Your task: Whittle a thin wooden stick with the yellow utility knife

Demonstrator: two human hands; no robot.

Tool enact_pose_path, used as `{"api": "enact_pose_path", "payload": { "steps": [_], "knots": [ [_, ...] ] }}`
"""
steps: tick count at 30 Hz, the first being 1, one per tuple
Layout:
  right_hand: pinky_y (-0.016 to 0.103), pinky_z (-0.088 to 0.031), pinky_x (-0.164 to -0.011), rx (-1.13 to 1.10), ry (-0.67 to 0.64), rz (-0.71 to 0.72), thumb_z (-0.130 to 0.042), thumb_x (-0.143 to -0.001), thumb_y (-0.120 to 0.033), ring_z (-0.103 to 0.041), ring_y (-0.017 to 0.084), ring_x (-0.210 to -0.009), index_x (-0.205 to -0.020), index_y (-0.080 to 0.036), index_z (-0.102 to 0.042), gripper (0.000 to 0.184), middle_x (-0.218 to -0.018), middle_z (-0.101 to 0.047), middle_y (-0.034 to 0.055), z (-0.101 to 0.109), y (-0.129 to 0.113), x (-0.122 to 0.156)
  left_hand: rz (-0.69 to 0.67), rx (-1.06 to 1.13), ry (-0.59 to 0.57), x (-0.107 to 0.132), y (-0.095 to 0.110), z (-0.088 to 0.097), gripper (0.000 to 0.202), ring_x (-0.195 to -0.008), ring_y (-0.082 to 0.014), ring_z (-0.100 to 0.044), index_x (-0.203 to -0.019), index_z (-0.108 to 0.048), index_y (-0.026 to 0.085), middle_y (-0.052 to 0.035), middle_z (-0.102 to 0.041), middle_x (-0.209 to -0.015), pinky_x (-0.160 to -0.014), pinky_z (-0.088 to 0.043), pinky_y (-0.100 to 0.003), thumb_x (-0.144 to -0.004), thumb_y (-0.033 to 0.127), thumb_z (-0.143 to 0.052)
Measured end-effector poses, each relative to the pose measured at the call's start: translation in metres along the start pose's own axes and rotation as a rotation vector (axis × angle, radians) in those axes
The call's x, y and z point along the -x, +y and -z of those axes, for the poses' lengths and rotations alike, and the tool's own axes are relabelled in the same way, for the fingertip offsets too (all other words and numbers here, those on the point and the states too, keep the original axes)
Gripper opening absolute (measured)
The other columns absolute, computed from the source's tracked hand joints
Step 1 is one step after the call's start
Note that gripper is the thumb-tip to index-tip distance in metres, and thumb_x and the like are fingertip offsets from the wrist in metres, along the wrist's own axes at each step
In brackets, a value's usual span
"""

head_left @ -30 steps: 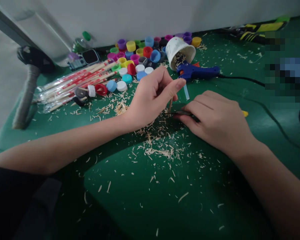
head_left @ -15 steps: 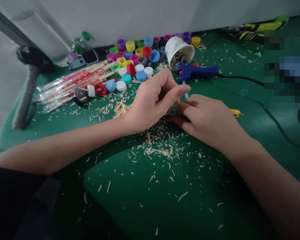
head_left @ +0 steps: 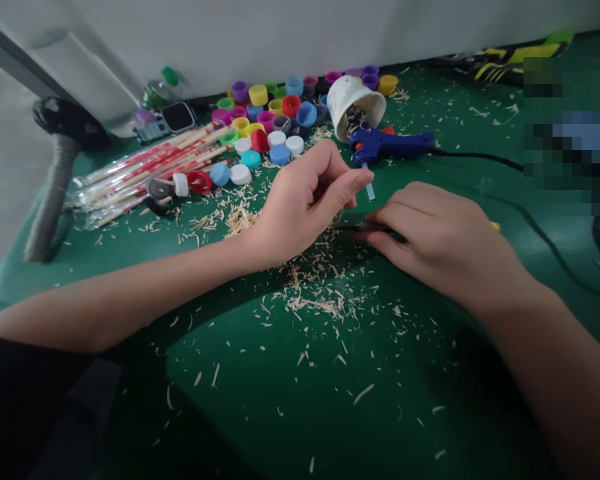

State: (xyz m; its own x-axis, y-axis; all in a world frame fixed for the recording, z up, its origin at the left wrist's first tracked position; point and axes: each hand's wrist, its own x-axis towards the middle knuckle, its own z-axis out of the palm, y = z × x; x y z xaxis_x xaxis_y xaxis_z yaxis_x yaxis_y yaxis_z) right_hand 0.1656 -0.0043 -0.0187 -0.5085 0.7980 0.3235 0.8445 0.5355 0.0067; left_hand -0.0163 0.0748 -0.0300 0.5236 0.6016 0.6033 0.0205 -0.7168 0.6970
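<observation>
My left hand [head_left: 307, 207] is closed in a pinch over the wood shavings [head_left: 320, 303]. Below its fingers shows a short pale end of what looks like a thin wooden stick [head_left: 339, 217], mostly hidden by the hand. To the right, my right hand [head_left: 440, 243] is closed around a utility knife. Its thin dark blade [head_left: 349, 228] points left beneath the left fingers, and a bit of the yellow handle [head_left: 495, 226] shows behind the knuckles. Just beyond both hands lies a blue glue gun [head_left: 395, 145] with a glue stick [head_left: 370, 191] sticking out.
Colourful bottle caps [head_left: 280, 155] spread along the back beside a tipped white cup [head_left: 340, 110] holding shavings. Wrapped chopsticks [head_left: 150, 167], a smartwatch [head_left: 178, 117] and a hammer [head_left: 55, 180] lie left. A black cord [head_left: 480, 156] runs right over the green table [head_left: 260, 427].
My right hand has drawn away to the right with the knife, opening a gap between the hands. My left hand has stayed nearly in place.
</observation>
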Motion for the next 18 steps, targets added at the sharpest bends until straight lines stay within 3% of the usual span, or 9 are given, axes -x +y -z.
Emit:
{"api": "enact_pose_path", "payload": {
  "steps": [7,13,18],
  "knots": [
    [0.034,-0.039,-0.065,0.043,-0.025,-0.046,-0.041,-0.095,-0.024,-0.052,0.021,-0.076,-0.078,-0.020,-0.062,0.027,-0.074,-0.059,0.0070,-0.002,-0.009,-0.005,-0.013,0.069,0.032,0.000,-0.001,-0.001,0.024,-0.053,-0.0084,-0.055,-0.073,-0.047,0.020,0.0023,-0.052,-0.058,-0.049,-0.047,-0.026,-0.092,0.032,-0.055],
    [0.033,-0.035,-0.059,0.032,-0.128,-0.053,-0.043,-0.093,-0.027,-0.055,0.022,-0.078,-0.090,-0.014,-0.066,0.027,-0.077,-0.062,0.0096,-0.007,-0.010,-0.012,-0.101,0.066,0.020,0.000,0.003,-0.001,0.021,-0.053,-0.0100,-0.053,-0.071,-0.050,0.020,0.0017,-0.048,-0.057,-0.047,-0.044,-0.028,-0.091,0.027,-0.056],
    [0.031,-0.032,-0.056,-0.025,-0.139,-0.061,-0.046,-0.092,-0.028,-0.056,0.021,-0.080,-0.085,-0.016,-0.065,0.024,-0.080,-0.063,0.0089,-0.005,-0.011,-0.012,0.027,0.094,0.026,0.001,0.001,0.001,0.021,-0.051,-0.0114,-0.053,-0.074,-0.050,0.023,0.0023,-0.051,-0.054,-0.050,-0.047,-0.031,-0.089,0.034,-0.058]
  ]
}}
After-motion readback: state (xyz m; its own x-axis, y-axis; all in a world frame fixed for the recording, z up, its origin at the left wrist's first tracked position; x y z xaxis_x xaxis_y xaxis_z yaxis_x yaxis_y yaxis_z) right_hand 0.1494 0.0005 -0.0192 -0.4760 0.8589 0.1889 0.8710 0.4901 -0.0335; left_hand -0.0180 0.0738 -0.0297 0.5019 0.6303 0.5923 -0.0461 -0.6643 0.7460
